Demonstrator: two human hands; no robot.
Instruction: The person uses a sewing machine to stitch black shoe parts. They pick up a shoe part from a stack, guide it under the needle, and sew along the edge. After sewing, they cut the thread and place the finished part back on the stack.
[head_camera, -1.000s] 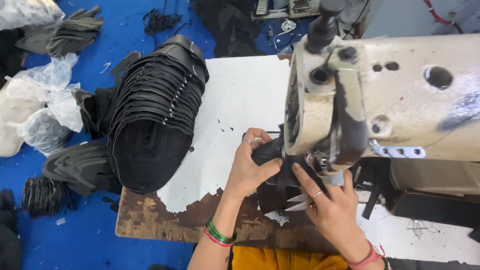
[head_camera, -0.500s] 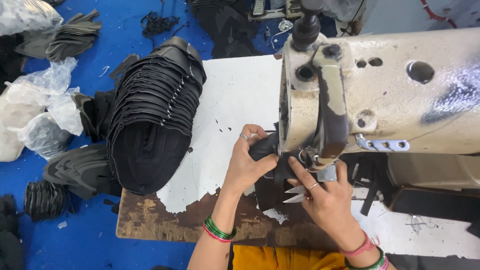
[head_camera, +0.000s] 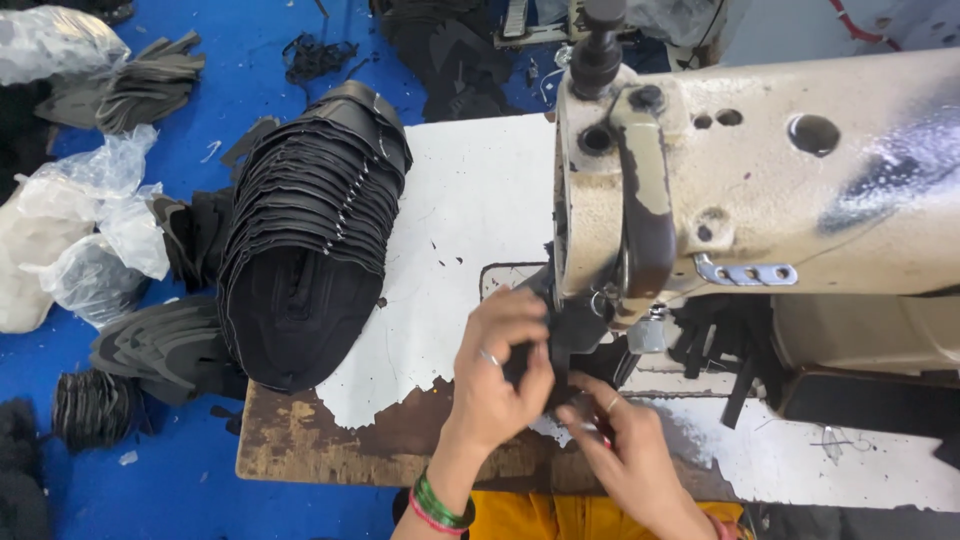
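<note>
two hands are seen at the head of the sewing machine (head_camera: 760, 200). the fingers (head_camera: 525, 375) of the left hand (head_camera: 495, 375) are curled and pressed together around a black piece (head_camera: 565, 335), which is held just under the machine's head, where the needle area is hidden by the casing. a ring is worn on one finger, and green and red bangles (head_camera: 435, 505) are seen at the wrist. the right hand (head_camera: 625, 450) is placed just below and beside the left, touching it; its fingers (head_camera: 590, 405) are bent onto the lower edge of the same piece, and a small pale item is pinched among them, though what it is cannot be told. the piece is kept on the desk (head_camera: 470, 200) at the machine's foot, between both hands. the desk's white top is chipped along the front, and brown board is bared there. to the left, a tall stack (head_camera: 310, 230) of black cut pieces is laid on the desk's corner, leaning over its edge. further out, on the blue floor (head_camera: 230, 60), more grey and black bundles (head_camera: 140, 85) and clear plastic bags (head_camera: 95, 230) are scattered. black strips (head_camera: 715, 345) are hung below the machine's arm.
</note>
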